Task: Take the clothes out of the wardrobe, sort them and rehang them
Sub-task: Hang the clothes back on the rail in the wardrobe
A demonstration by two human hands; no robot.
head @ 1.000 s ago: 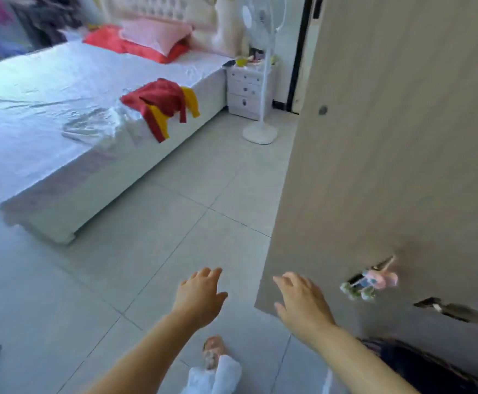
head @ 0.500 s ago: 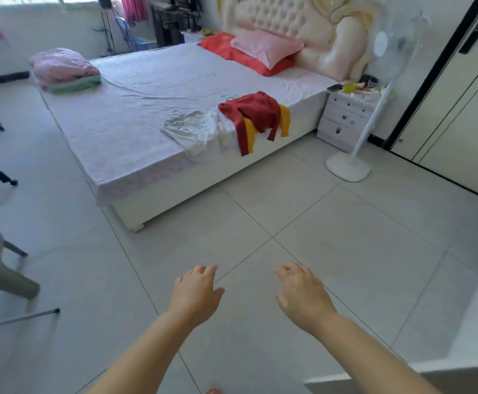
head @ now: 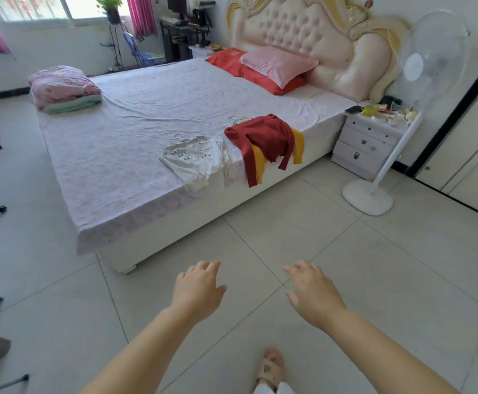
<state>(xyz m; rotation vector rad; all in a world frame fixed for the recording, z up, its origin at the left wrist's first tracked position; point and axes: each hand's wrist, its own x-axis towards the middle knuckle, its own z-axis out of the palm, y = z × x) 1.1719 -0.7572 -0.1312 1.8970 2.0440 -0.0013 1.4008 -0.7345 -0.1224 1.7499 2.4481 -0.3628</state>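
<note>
Pale floor tiles (head: pixel 374 280) run up to a wide bed (head: pixel 124 166), and the clothes lie on its near edge. A red top (head: pixel 263 135) is spread over a yellow one (head: pixel 299 143), with sleeves hanging over the side. Just to its left is a white printed top (head: pixel 198 163) with a wire hanger (head: pixel 178 137) at its neck.

Both hands are held low over the floor, well away from the clothes. The left hand (head: pixel 198 288) and right hand (head: pixel 314 294) are palm down, fingers loosely spread, holding nothing, with a gap between them, as before.

A second ago a wardrobe door filled the right of the view. Now it is out of sight and the whole bed shows, with folded bedding (head: pixel 64 89) at the far corner, pillows (head: pixel 277 66) at the headboard (head: pixel 303 32), and a nightstand (head: pixel 366 146) and standing fan (head: pixel 367 199) to the right. A sandalled foot (head: pixel 270 365) shows below.
</note>
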